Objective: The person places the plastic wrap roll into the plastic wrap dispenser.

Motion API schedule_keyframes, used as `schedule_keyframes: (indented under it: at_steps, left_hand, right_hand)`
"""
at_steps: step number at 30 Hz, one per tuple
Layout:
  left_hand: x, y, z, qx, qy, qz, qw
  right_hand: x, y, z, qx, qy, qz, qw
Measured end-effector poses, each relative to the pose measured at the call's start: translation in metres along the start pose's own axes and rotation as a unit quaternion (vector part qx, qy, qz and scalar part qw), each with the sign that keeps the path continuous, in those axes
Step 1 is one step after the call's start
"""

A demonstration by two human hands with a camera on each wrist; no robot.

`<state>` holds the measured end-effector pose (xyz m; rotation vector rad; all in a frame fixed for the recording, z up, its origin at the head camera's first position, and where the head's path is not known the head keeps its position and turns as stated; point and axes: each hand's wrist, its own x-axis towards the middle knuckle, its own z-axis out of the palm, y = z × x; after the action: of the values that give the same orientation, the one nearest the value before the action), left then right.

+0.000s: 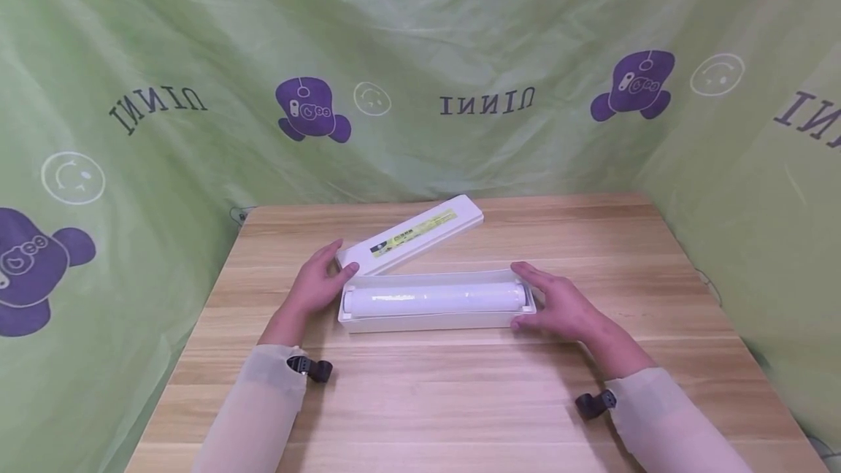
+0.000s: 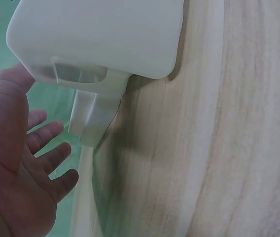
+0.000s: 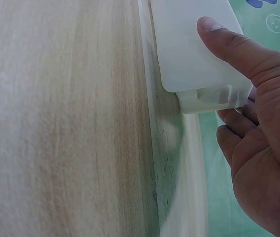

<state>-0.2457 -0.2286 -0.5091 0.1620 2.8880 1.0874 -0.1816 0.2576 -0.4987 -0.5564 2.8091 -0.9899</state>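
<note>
A long white cling film box (image 1: 427,324) lies open-topped on the table with a roll of cling film (image 1: 440,299) inside it. Its white lid (image 1: 420,233), bearing a green and yellow label, sits askew behind it. My right hand (image 1: 558,305) grips the box's right end, thumb against the near wall and fingers round the far side; the right wrist view shows the thumb (image 3: 224,39) flat on that wall. At the left end is my left hand (image 1: 318,282), thumb by the box's back corner and fingers spread beside the lid's left end.
The wooden table (image 1: 420,400) extends to both sides and in front of the box. A green printed curtain (image 1: 407,20) hangs behind and along the sides. Small black wrist cameras (image 1: 320,371) stick out from both sleeves.
</note>
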Motion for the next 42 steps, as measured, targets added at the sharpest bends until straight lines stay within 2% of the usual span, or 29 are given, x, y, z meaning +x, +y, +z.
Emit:
schedule_keyframes:
  at_steps: [18, 26, 42]
  left_hand:
    - [0.007, -0.006, -0.005, -0.021, 0.007, -0.011, 0.9997]
    - [0.013, -0.012, -0.003, -0.008, -0.001, -0.018, 0.9998]
    - [0.015, -0.008, -0.003, -0.008, -0.006, -0.013, 0.9999]
  right_hand:
    - [-0.001, 0.0, -0.001, -0.002, 0.002, -0.006, 1.0]
    - [0.0, 0.0, -0.001, -0.005, -0.001, -0.007, 1.0]
    - [-0.001, -0.003, -0.002, 0.0, -0.002, -0.008, 1.0]
